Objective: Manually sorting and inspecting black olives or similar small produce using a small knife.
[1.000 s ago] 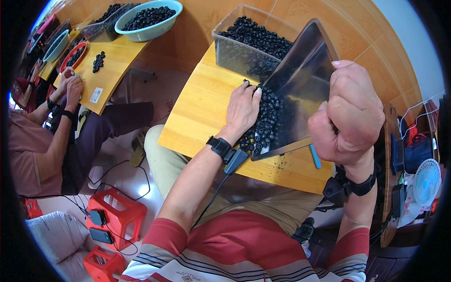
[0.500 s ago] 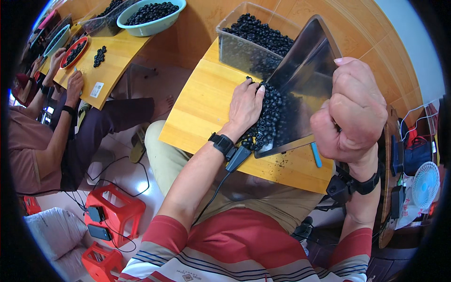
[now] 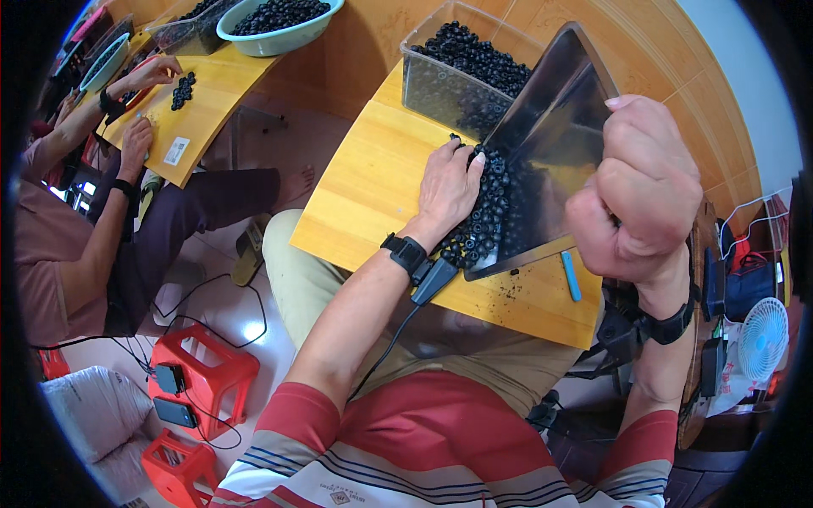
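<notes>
My right hand is closed on the rim of a clear plastic tub, which stands tipped up on its side over the wooden table. Small black ring-like parts lie heaped along the tub's lower left edge, partly on the table and partly inside. My left hand rests against the left side of this heap, thumb apart from the fingers and touching the parts. Its fingertips are partly hidden among them. Behind the tub, a clear bin holds many more black parts.
A blue stick-like tool and dark crumbs lie near the front edge. At left, a co-worker's hand reaches over another table with a pale green basin of black parts. Red stools and cables are on the floor; a fan stands right.
The tub has shifted slightly, and a loose black part now shows by its lower edge. My left hand stays at the heap. The co-worker's far hand has moved right over the table.
</notes>
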Demonstrator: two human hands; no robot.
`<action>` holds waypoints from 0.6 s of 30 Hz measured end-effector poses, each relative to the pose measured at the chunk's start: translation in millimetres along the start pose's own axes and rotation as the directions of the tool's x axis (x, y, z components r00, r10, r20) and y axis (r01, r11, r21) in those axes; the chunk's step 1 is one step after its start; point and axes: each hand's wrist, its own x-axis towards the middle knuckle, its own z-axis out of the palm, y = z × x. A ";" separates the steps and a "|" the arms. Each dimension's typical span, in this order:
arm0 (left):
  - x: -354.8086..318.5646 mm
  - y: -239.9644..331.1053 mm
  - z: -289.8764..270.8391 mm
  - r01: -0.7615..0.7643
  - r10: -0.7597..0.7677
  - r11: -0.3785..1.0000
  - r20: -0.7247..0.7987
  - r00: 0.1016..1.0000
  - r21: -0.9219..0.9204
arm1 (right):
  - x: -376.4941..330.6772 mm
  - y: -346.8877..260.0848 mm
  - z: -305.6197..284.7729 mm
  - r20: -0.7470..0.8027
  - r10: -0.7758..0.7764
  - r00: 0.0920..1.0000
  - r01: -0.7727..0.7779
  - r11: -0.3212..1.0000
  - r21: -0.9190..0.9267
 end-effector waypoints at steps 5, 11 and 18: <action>-1.1 -2.5 0.4 -0.018 0.018 1.000 -0.012 1.000 -0.002 | 2.3 -0.2 0.9 0.013 -0.014 1.000 0.014 1.000 0.009; -0.7 -3.5 0.3 -0.019 0.019 1.000 -0.015 1.000 0.002 | 5.0 1.0 -0.9 0.023 -0.013 1.000 0.013 1.000 -0.004; -0.7 -2.9 -0.9 -0.012 0.012 1.000 -0.011 1.000 -0.012 | 5.8 1.2 -0.8 0.044 0.008 0.999 -0.008 1.000 -0.006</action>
